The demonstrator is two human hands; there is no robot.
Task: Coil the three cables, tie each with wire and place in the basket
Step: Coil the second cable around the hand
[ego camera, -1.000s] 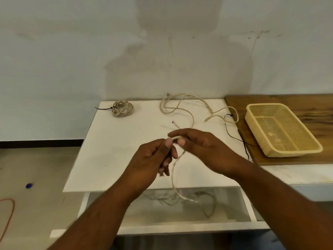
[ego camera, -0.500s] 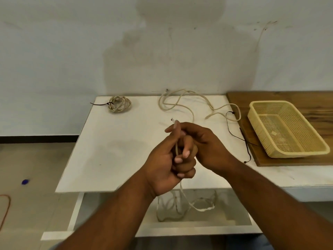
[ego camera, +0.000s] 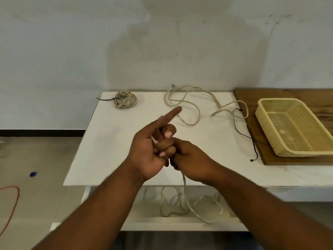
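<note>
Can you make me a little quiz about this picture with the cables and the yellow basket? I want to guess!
1. True or false: the yellow basket already has a cable in it.
2. Where is the tied coil? A: in the basket. B: at the back left of the white table. C: on the floor.
3. The left hand and the right hand both hold one cable. Which hand sticks one finger straight out?
Key: 1 false, it is empty. 2 B. 3 the left hand.
</note>
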